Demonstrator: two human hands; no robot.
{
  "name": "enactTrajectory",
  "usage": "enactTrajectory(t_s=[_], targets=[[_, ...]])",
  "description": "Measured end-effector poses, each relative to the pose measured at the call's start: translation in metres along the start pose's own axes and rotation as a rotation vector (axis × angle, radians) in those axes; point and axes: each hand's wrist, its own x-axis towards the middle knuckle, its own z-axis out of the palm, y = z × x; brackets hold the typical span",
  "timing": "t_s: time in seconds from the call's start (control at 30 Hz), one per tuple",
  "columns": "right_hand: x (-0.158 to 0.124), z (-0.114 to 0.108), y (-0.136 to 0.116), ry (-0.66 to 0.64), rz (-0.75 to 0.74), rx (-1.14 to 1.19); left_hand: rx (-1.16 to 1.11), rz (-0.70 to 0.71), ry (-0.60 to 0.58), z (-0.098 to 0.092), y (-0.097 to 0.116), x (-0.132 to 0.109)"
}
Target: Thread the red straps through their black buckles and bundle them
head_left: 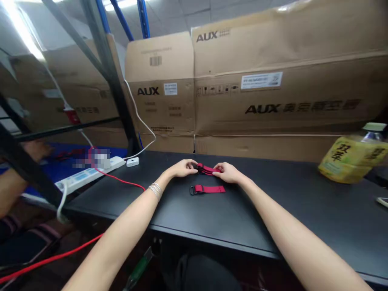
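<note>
Both my hands rest on a black table point(273, 210), holding a red strap point(207, 169) between them. My left hand point(182, 168), with a silver bracelet on its wrist, pinches the strap's left end where a black buckle sits. My right hand point(228, 172) grips the strap's right end with closed fingers. A second red strap with a black ring point(207, 189) lies flat on the table just in front of my hands, touched by neither.
A yellow-labelled bottle point(353, 155) stands at the far right. Large cardboard boxes point(273, 93) line the back. A white power strip point(87, 174), a small white adapter point(132, 162) and a red cable point(121, 180) lie at the left. Another person's arm point(12, 182) shows at far left.
</note>
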Motion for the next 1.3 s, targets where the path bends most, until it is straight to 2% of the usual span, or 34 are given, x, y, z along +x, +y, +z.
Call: enactTrajectory(t_s=[0.4,0.63,0.8,0.93,1.03,1.13,1.2,1.3], targets=[[-0.001,-0.001,-0.001,-0.007,-0.002,-0.011,0.013,-0.014,0.087,0.002,-0.002,0.001],[-0.001,-0.001,0.000,-0.005,0.002,-0.005,0.017,-0.028,0.052,0.001,-0.004,0.002],[0.000,-0.001,0.000,-0.012,0.013,-0.005,-0.004,0.005,0.077,0.001,-0.002,0.000],[0.001,0.000,0.001,-0.002,-0.003,0.006,-0.023,0.112,0.186,-0.001,0.003,-0.002],[0.000,0.000,0.001,0.006,-0.010,0.006,0.036,0.180,0.302,-0.002,0.007,-0.002],[0.000,0.000,0.000,-0.002,-0.007,0.016,0.096,0.210,0.366,-0.002,0.010,-0.002],[0.000,0.000,0.001,-0.005,-0.004,0.015,0.150,0.213,0.351,-0.002,0.009,-0.001],[0.001,0.000,0.001,-0.004,-0.007,0.022,0.253,0.171,0.247,0.000,0.006,0.001]])
